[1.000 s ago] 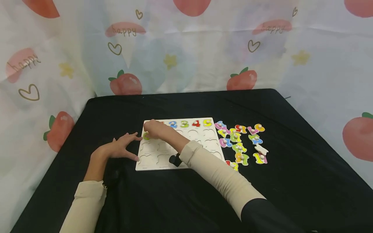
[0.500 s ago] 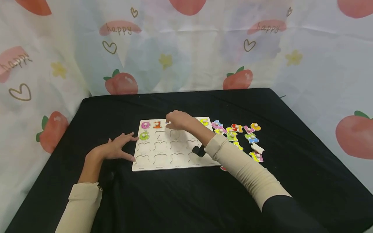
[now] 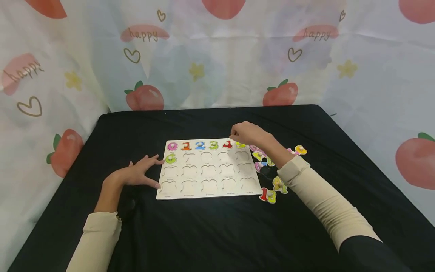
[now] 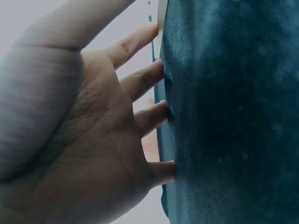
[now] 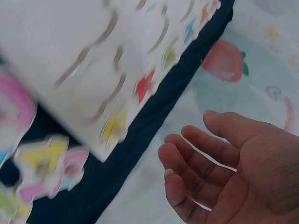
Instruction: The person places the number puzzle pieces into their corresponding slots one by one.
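A pale wooden number puzzle board [image 3: 217,172] lies on the black cloth. Pieces 0 to 5 fill its top row, from the pink 0 [image 3: 172,146] to the yellow 5 [image 5: 113,126]. The green 6 [image 3: 171,158] sits in the second row at the left; the other recesses show bare wood. My left hand [image 3: 137,173] touches the board's left edge with fingers spread, its fingertips on the cloth in the left wrist view. Over the board's top right corner hovers my right hand [image 3: 249,134]. Its fingers are loosely bent and hold nothing in the right wrist view [image 5: 219,168].
Loose number pieces lie right of the board, among them a red-and-green pair [image 3: 268,195] and an orange piece [image 3: 301,150]. My right forearm hides several others. A printed curtain [image 3: 217,75] hangs behind the table [image 3: 204,234].
My right hand has moved from the green 6 rightward along the top row to the board's top right corner, uncovering the 6. My left hand stays at the left edge.
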`<state>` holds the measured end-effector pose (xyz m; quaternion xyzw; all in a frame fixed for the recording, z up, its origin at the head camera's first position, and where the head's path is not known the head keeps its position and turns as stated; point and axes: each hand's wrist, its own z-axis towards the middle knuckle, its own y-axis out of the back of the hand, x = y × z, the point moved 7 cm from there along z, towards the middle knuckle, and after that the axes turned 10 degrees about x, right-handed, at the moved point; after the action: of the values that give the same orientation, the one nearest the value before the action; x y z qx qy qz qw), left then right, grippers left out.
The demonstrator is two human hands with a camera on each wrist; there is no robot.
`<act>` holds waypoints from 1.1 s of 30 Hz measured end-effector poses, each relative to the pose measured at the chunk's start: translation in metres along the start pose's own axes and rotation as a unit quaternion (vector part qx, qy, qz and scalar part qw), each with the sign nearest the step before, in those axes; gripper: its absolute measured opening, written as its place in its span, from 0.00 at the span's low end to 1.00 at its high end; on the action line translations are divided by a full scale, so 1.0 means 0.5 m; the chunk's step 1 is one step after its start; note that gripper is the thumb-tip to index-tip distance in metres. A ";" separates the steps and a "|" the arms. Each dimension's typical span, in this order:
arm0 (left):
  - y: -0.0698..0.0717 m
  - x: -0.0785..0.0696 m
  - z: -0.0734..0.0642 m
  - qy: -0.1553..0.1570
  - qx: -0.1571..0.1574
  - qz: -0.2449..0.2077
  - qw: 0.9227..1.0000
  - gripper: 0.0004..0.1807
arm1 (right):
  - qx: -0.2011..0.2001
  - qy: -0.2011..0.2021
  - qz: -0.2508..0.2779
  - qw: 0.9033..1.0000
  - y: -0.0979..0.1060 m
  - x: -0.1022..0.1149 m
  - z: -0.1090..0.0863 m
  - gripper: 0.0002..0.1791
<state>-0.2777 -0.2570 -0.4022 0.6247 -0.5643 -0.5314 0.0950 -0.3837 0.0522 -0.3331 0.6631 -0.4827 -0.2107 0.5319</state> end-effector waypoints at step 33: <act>-0.003 -0.006 -0.005 -0.012 -0.005 -0.019 1.000 0.51 | 0.037 -0.122 0.046 0.991 -0.053 -0.311 -0.202 0.11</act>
<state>-0.2742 -0.2553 -0.4006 0.6280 -0.5511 -0.5435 0.0810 -0.3621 0.2364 -0.3586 0.6283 -0.5816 -0.2474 0.4536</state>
